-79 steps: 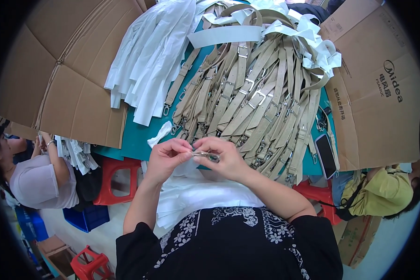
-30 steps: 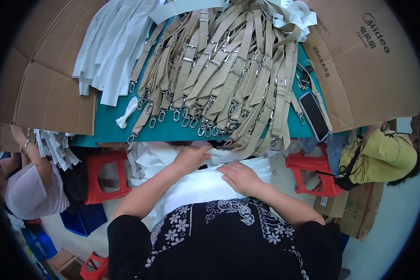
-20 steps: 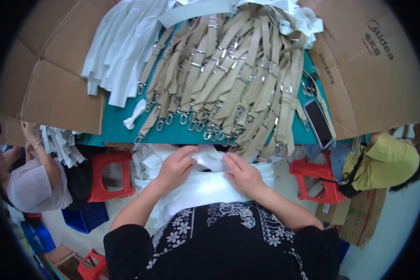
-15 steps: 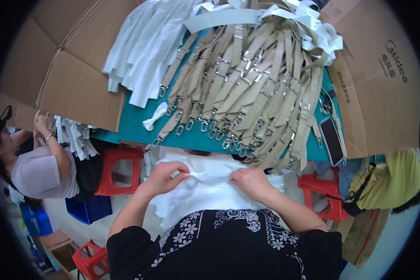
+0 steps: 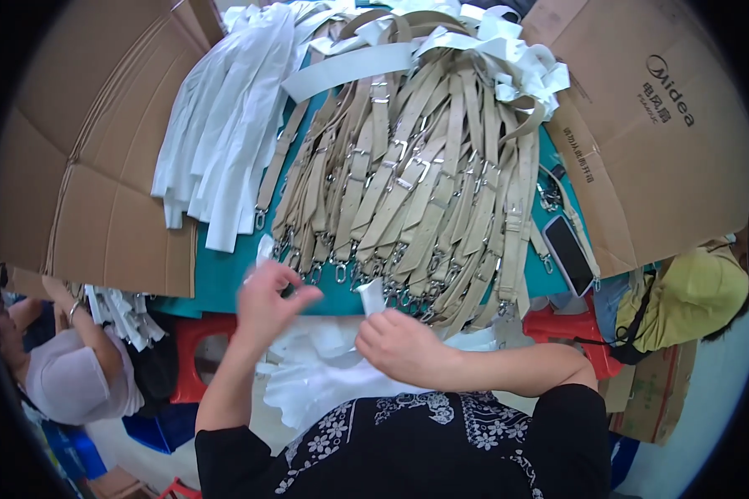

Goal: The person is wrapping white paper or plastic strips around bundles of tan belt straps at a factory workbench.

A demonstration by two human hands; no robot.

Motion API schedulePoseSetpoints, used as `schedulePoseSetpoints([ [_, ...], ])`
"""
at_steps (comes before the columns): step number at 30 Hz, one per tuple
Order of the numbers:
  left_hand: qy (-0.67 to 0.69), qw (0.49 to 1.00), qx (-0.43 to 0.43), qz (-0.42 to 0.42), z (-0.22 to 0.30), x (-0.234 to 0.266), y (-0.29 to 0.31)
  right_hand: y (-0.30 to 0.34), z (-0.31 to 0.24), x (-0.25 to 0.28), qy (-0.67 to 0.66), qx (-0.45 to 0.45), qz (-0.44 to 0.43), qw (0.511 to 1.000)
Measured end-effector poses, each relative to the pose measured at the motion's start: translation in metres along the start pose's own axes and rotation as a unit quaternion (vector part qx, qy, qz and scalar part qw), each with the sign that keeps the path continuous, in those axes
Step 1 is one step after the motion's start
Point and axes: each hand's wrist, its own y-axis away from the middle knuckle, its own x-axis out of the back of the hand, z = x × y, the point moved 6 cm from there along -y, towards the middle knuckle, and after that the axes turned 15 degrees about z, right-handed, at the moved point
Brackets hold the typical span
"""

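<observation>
My right hand (image 5: pixel 404 349) is closed on a white strip (image 5: pixel 373 297), a folded end of which stands up past the fingers at the table's near edge. To its left, my left hand (image 5: pixel 270 303) is raised at the same edge, smeared by motion, with thumb and forefinger apart and nothing visible between them. Just beyond it lies a twisted white piece (image 5: pixel 264 248), partly covered by the hand. A large heap of beige straps (image 5: pixel 416 183) with metal buckles and clips spreads over the table in front of both hands. White sheets of material (image 5: pixel 308 387) lie across my lap.
Long white strips (image 5: pixel 225 133) are stacked at the table's far left. A phone (image 5: pixel 567 256) lies on the green tabletop (image 5: pixel 225 270) at right. Cardboard boxes (image 5: pixel 125 216) flank both sides. Red stools (image 5: pixel 193 358) stand below; co-workers sit left and right.
My hands have come up from the white material in my lap to the table edge. The left moved forward and away; the right now holds up a white strip. The view has shifted.
</observation>
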Motion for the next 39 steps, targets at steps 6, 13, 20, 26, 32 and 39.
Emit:
schedulePoseSetpoints([
  [6,0.324,0.860,0.300,-0.254,0.022,-0.072,0.032,-0.011,-0.015,0.018,0.017,0.102,0.046,0.994],
  [13,0.387,0.845,0.323,-0.177,0.001,-0.070,0.031,0.005,0.138,0.053,-0.020,-0.343,0.146,0.928],
  [20,0.377,0.876,0.263,-0.147,0.018,-0.076,0.027,0.026,0.167,0.012,0.041,-0.504,0.014,0.862],
  [26,0.329,0.930,0.130,-0.100,0.036,-0.064,0.026,0.054,0.165,-0.019,-0.587,-0.615,0.240,0.469],
  [32,0.308,0.944,0.076,-0.089,0.040,-0.054,0.032,0.048,0.141,-0.022,-0.731,-0.602,0.187,0.262],
  [39,0.279,0.950,0.083,-0.111,0.038,-0.057,0.032,0.025,0.129,0.003,-0.668,-0.556,0.138,0.476],
])
